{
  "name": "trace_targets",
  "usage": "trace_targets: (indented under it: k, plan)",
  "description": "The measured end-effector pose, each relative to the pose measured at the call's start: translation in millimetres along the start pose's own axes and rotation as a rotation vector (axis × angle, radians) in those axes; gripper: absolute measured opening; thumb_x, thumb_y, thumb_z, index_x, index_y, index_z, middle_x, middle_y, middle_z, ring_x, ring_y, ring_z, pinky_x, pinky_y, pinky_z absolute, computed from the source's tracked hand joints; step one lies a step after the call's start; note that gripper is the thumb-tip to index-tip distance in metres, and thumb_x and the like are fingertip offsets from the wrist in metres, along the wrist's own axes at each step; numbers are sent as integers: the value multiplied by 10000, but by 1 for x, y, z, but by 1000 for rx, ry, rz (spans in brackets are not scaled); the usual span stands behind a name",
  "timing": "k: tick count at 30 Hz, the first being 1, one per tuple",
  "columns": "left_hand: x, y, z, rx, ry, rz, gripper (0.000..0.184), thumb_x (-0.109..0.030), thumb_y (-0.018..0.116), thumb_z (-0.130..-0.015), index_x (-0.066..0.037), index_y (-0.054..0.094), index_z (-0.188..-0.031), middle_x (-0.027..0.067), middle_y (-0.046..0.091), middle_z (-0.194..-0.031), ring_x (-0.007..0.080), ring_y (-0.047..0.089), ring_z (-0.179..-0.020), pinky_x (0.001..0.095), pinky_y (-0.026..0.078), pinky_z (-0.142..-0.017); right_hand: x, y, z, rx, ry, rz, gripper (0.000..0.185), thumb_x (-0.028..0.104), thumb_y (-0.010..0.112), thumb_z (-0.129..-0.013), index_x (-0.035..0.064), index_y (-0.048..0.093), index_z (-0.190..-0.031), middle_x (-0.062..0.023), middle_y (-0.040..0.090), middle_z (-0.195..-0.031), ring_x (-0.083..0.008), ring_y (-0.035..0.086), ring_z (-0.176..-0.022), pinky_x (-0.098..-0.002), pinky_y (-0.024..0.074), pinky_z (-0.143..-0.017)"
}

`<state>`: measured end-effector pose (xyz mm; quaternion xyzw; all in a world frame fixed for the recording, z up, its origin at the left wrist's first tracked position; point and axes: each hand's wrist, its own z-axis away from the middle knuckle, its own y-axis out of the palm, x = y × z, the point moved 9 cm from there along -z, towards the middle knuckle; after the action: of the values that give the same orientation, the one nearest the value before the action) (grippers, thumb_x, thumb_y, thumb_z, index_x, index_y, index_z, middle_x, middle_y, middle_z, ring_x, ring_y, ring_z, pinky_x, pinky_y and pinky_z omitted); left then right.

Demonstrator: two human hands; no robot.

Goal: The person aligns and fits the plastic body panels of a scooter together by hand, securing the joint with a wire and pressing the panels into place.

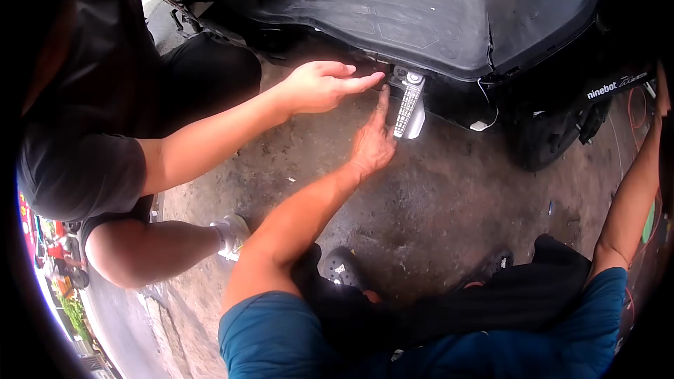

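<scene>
My left hand (pixel 374 142) is beside a silver fold-out footrest (pixel 409 107) on the side of a black scooter (pixel 414 14). Its index finger is stretched up toward the footrest's hinge, and nothing shows in the hand. From the left, another person's hand (pixel 316 87) points a finger at the same spot, close to my fingertip. My right hand (pixel 662 91) is at the far right edge by the scooter's "ninebot" panel (pixel 616 86); its fingers are cut off from view.
The other person's dark-clothed leg and white shoe (pixel 230 235) are to my left. A thin wire with a white connector (pixel 481 125) hangs under the footboard (pixel 393 17). The scooter's wheel (pixel 547 137) stands on the stained concrete floor (pixel 435 203). An orange cable (pixel 635 116) lies at right.
</scene>
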<state>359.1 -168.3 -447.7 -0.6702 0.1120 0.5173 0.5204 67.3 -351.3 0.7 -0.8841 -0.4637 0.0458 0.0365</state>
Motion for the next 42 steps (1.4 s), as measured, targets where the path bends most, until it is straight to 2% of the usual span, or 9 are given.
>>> trace_targets:
  k: [3, 4, 8, 15, 19, 26, 29, 33, 42]
  plan:
    - [-17, -12, 0, -193, 269, -30, 847, -118, 579, -927, -260, 114, -1620, 247, 445, -1505, 460, 517, -1280, 491, 467, -1031, 2, 0, 2, -32, -58, 100, 357, 247, 743, -859, -37, 689, -1068, -254, 669, -1042, -390, 628, -948, -481, 508, -844]
    - [-3, -7, 1, -161, 111, 29, 861, -90, 582, -885, -260, 156, -1613, 280, 575, -1340, 480, 586, -1161, 513, 493, -962, -2, -3, 2, -27, 20, -19, 369, 253, 744, -863, -38, 698, -1085, -268, 658, -1059, -402, 618, -967, -489, 504, -863]
    - [-1, 12, 4, -76, 29, -62, 894, -50, 576, -811, -241, 191, -1594, 273, 676, -1077, 496, 637, -991, 561, 499, -845, -26, 3, -2, -44, -92, 20, 374, 260, 747, -866, -42, 694, -1081, -265, 658, -1062, -400, 619, -962, -489, 503, -867]
    - [25, 23, 0, 21, -126, -116, 734, -79, 556, -847, -152, 298, -1530, 256, 687, -1059, 496, 646, -956, 559, 502, -847, 3, 2, 5, -7, -79, 12, 398, 261, 742, -867, -49, 656, -1102, -269, 651, -1078, -408, 611, -983, -498, 493, -877]
    - [27, 30, 2, 84, -56, -201, 359, -182, 541, -901, -74, 552, -1244, 270, 684, -1025, 466, 651, -969, 543, 510, -848, 2, 3, 4, -12, -131, 136, 404, 263, 738, -870, -50, 649, -1110, -275, 647, -1080, -413, 600, -985, -497, 486, -883]
    - [52, 53, -1, 203, -43, -296, 321, -238, 554, -913, -9, 611, -1130, 266, 687, -1060, 458, 647, -1005, 522, 513, -874, 1, 0, 3, -22, -45, -117, 382, 206, 738, -871, -67, 613, -1108, -272, 606, -1074, -395, 585, -977, -485, 483, -872]
    - [48, 57, 6, 343, -96, -389, 388, -233, 561, -915, -3, 556, -1228, 278, 683, -1064, 457, 648, -1017, 522, 511, -884, 8, 1, 8, -33, -117, -75, 373, 202, 735, -871, -75, 610, -1087, -255, 581, -1081, -381, 581, -975, -477, 485, -863]
    - [29, 58, 15, 406, -10, -437, 661, -209, 580, -910, -58, 379, -1521, 304, 661, -1143, 456, 652, -1033, 524, 507, -897, 19, -1, 14, -72, -148, 10, 371, 241, 739, -868, -59, 653, -1068, -251, 567, -1087, -386, 581, -970, -477, 483, -862]
    - [-64, 54, 35, 181, 426, -345, 841, -159, 610, -914, -93, 131, -1602, 210, 659, -1121, 403, 667, -956, 496, 540, -803, -32, 4, 4, -101, 35, -257, 343, 244, 724, -854, -64, 674, -996, -245, 641, -1025, -383, 584, -984, -475, 465, -912]
